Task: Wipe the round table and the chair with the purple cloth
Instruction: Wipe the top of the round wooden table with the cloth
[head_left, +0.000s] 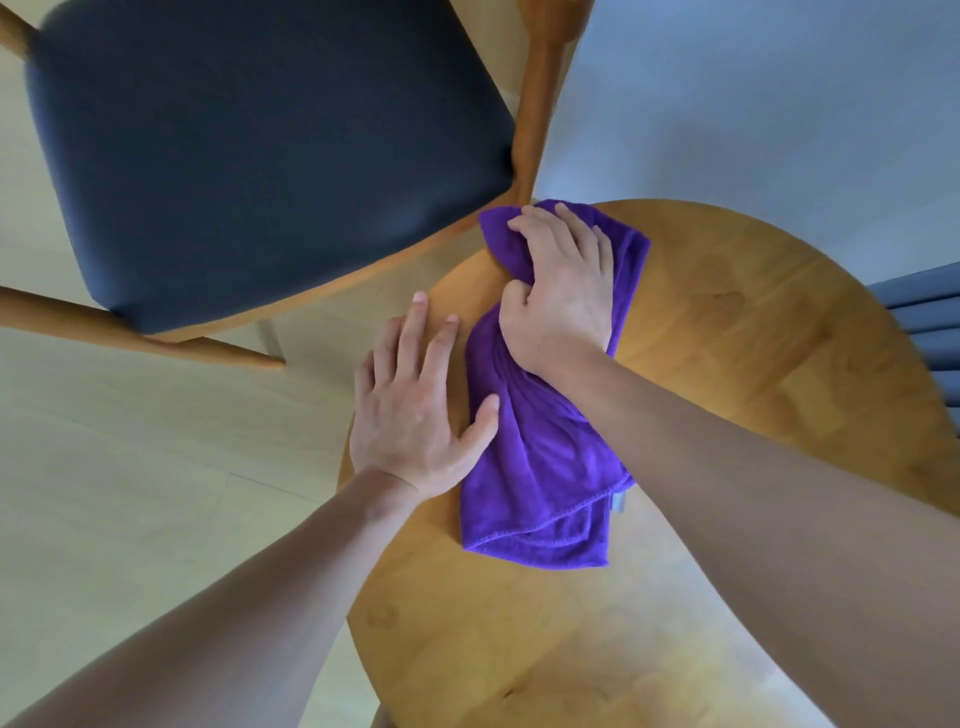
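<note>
Cloth (540, 467) under right hand (563, 291), beside left hand (415, 410).

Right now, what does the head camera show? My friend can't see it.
A right hand presses a bunched purple cloth onto a round wooden table. The left hand lies flat beside it, thumb touching the cloth. A chair with a dark seat stands close behind.
</note>
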